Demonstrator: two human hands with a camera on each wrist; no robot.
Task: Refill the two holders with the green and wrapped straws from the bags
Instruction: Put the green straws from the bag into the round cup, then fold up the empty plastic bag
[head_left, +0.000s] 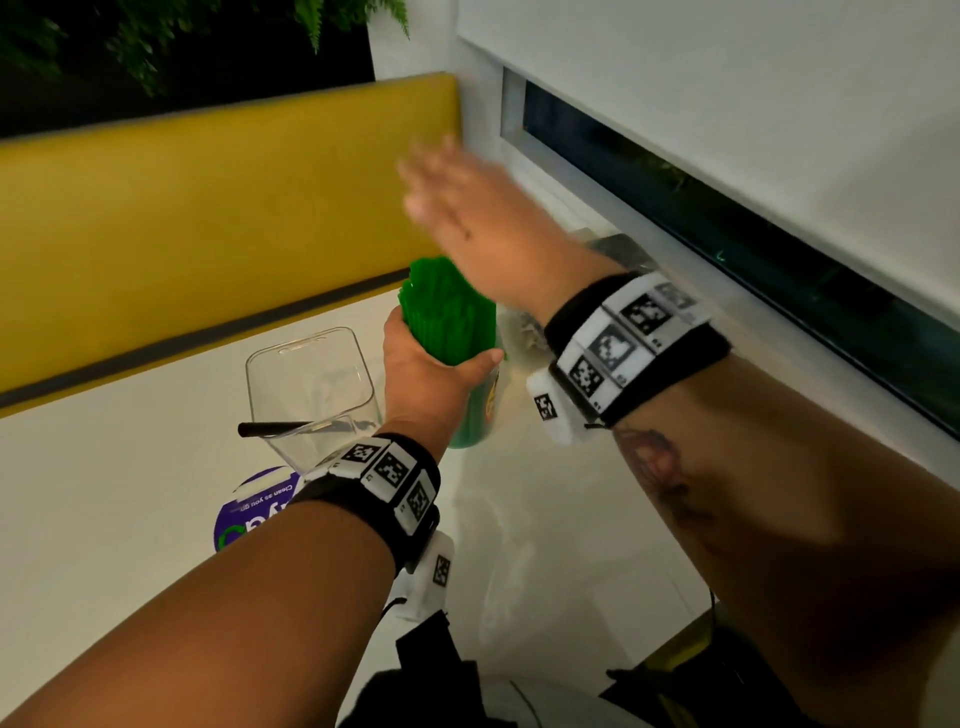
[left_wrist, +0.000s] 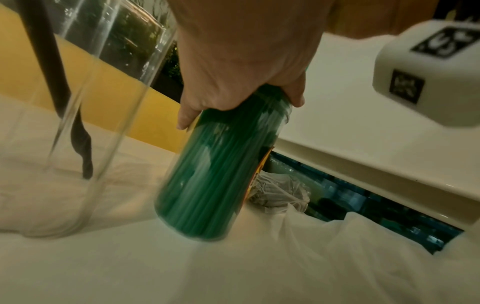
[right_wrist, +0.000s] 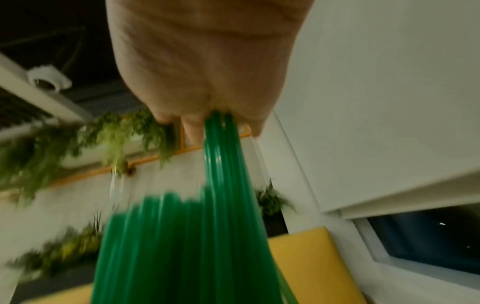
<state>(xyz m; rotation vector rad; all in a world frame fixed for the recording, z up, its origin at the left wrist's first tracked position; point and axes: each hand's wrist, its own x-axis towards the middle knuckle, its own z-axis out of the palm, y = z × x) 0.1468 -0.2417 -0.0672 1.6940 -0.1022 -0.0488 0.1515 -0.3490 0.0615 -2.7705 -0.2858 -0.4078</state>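
A clear bag of green straws (head_left: 447, 312) stands upright on the white table (head_left: 130, 467), and my left hand (head_left: 431, 364) grips it round the middle. The left wrist view shows the left hand (left_wrist: 233, 61) wrapped round the top of the bag (left_wrist: 215, 174). My right hand (head_left: 457, 202) is raised above the bundle and blurred. In the right wrist view its fingers (right_wrist: 194, 127) pinch a few green straws (right_wrist: 221, 154) that rise out of the bundle. A clear holder (head_left: 311, 384) with one black straw (head_left: 275, 429) stands to the left. A crinkled bag of wrapped straws (left_wrist: 280, 191) lies behind.
A yellow bench back (head_left: 208, 208) runs along the table's far side. A window sill and dark window (head_left: 727, 234) border the right. A purple round sticker (head_left: 249, 509) lies near the holder's base, under my left wrist.
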